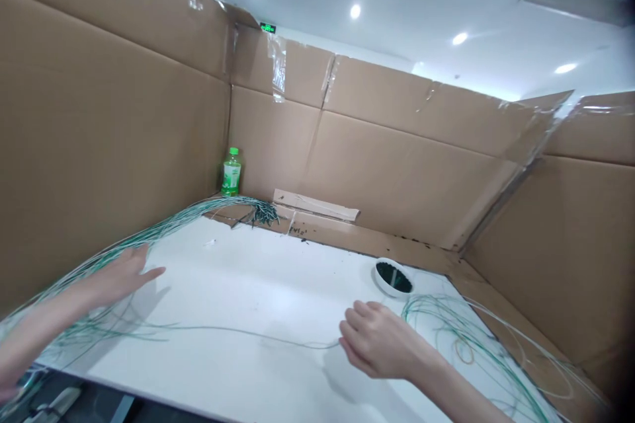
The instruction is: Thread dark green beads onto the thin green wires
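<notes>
My right hand [374, 338] is closed on the end of a thin green wire [238, 330], which stretches left across the white tabletop [248, 377]. Fingers apart, my left hand [126, 272] is over the long bundle of green and white wires [169, 226] at the left edge; nothing shows in its grip. Below it, loose wire ends [94, 334] fan out on the table. A white bowl [378, 281] of small dark pieces sits beyond my right hand. More green wires [476, 337] lie loosely curved to the right.
Cardboard walls [387, 158] enclose the table at the back and sides. A green bottle [231, 173] stands in the back left corner. A cardboard strip [317, 206] lies along the back. Dark equipment [94, 406] shows below the front left edge.
</notes>
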A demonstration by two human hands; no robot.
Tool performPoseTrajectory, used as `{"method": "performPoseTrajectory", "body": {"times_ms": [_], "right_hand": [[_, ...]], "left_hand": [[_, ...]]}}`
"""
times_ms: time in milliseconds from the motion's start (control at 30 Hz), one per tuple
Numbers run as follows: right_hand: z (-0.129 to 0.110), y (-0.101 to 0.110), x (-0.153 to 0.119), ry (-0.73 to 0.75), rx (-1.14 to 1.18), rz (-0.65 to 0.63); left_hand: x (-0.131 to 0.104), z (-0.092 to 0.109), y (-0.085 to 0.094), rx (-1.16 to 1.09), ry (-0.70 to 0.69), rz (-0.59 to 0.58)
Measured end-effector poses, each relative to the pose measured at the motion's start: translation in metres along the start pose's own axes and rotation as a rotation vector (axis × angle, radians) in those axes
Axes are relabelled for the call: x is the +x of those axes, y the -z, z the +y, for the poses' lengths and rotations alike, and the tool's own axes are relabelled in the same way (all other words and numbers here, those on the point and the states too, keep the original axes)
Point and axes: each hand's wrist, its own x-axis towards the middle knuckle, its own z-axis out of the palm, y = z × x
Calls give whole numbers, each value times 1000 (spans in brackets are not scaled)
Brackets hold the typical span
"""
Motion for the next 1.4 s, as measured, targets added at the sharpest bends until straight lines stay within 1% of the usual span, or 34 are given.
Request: {"method": "performPoseTrajectory", "body": {"times_ms": [33, 67, 100, 133, 167, 200, 233, 267, 300, 333, 367, 400, 467, 533, 600, 700, 767, 800, 867, 933, 967, 1000, 1033, 1100, 1133, 1167, 1233, 1300, 1400], "right_hand": [[-3, -2, 9, 42, 3, -30], [-6, -5, 17, 81, 13, -49], [-9, -7, 25, 115, 24, -62], [-12, -10, 33, 146, 35, -69], [-15, -14, 40, 169, 47, -71], [-18, -18, 47, 188, 57, -71], [-21, -22, 53, 205, 63, -73], [-25, -27, 58, 220, 61, -76], [-28, -33, 62, 234, 52, -80], [-30, -40, 65, 246, 41, -86], [-31, -48, 66, 253, 30, -89], [-32, -56, 67, 257, 34, -92], [-30, -75, 63, 239, 54, -94], [-25, -92, 58, 222, 86, -89], [-19, -106, 51, 213, 115, -79], [-14, -120, 43, 181, 123, -78], [-12, -123, 38, 159, 105, -48], [-10, -122, 36, 166, 102, -14], [-1, -113, 29, 195, 138, 65], [19, -96, 19, 79, 243, 82], [33, -85, 11, -132, 316, 44], [51, -74, 2, -470, 349, -48], [70, -65, -8, -675, 309, -62], [109, -54, -29, -943, 251, -91], [127, -54, -40, -1061, 239, -135], [141, -57, -49, -1156, 245, -196], [159, -73, -60, -1273, 284, -308], [165, -95, -61, -1337, 319, -397], [162, -125, -52, -1379, 357, -497]], "left_hand": [[-8, 15, -2, 73, -53, -9], [-17, 34, -4, 100, -126, 1], [-29, 57, -10, 63, -234, 16], [-42, 81, -18, -29, -310, -7], [-55, 106, -30, -168, -333, -97], [-68, 128, -45, -330, -310, -251], [-79, 148, -63, -470, -286, -465], [-88, 163, -84, -604, -259, -663], [-94, 174, -105, -740, -231, -834], [-99, 182, -126, -886, -164, -934], [-102, 187, -144, -1003, -78, -1000], [-103, 189, -161, -1082, -27, -1033], [-104, 192, -183, -1158, 52, -1008], [-105, 195, -195, -1158, 91, -998], [-106, 198, -200, -1117, 120, -1010], [-106, 204, -209, -1035, 136, -1016], [-103, 206, -220, -1064, 169, -1021], [-101, 206, -226, -1121, 215, -1006], [-95, 204, -239, -1270, 311, -937], [-87, 200, -249, -1360, 360, -853], [-84, 198, -252, -1366, 365, -828], [-81, 197, -254, -1356, 363, -815], [-79, 195, -255, -1339, 358, -809], [-78, 194, -253, -1304, 330, -820], [-79, 195, -251, -1288, 306, -830], [-80, 196, -249, -1272, 283, -839], [-82, 199, -246, -1248, 258, -845], [-83, 201, -244, -1232, 249, -847], [-82, 200, -246, -1219, 238, -866]]}}
